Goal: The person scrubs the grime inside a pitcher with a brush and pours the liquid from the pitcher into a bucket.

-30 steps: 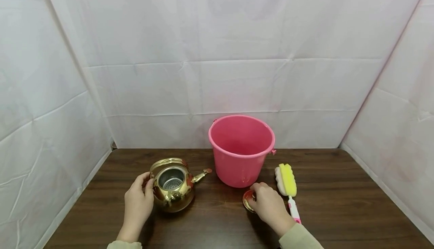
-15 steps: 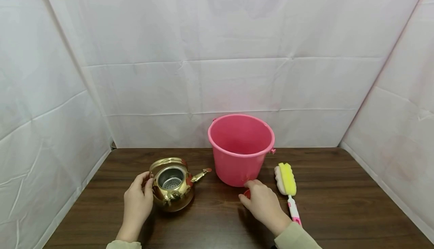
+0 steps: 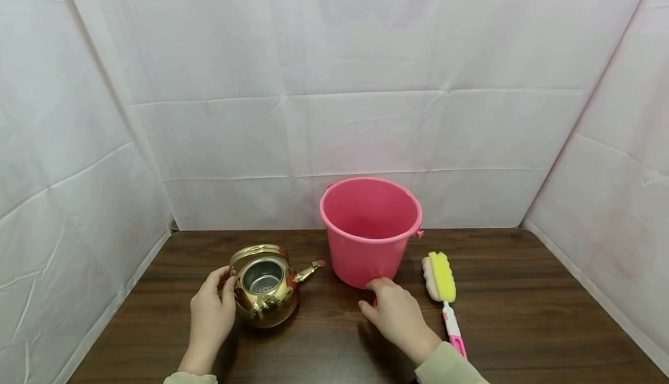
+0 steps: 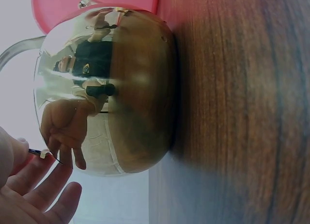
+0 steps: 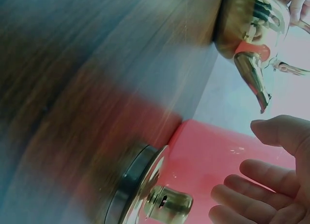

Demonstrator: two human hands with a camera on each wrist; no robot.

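A shiny gold kettle (image 3: 269, 308) stands on the table without its lid, its strainer showing in the opening. My left hand (image 3: 211, 311) is at its left side, pinching the near end of the gold handle (image 3: 259, 249) between thumb and fingers. My right hand (image 3: 399, 317) hovers with fingers spread, holding nothing. Beside it the gold kettle lid (image 5: 169, 204), knob up, lies on the table in the right wrist view; the hand mostly hides it in the head view. The kettle's spout (image 5: 252, 79) points toward the bucket.
A pink bucket (image 3: 366, 262) stands just beyond my right hand. Right of that hand lies a sponge brush (image 3: 441, 279) with a yellow and white head and a white and pink handle. White cloth (image 3: 334, 134) walls enclose the dark wooden table (image 3: 522, 314).
My right hand has let go of the kettle lid, its fingers spreading, and has shifted slightly left. My left hand and the kettle have stayed in place.
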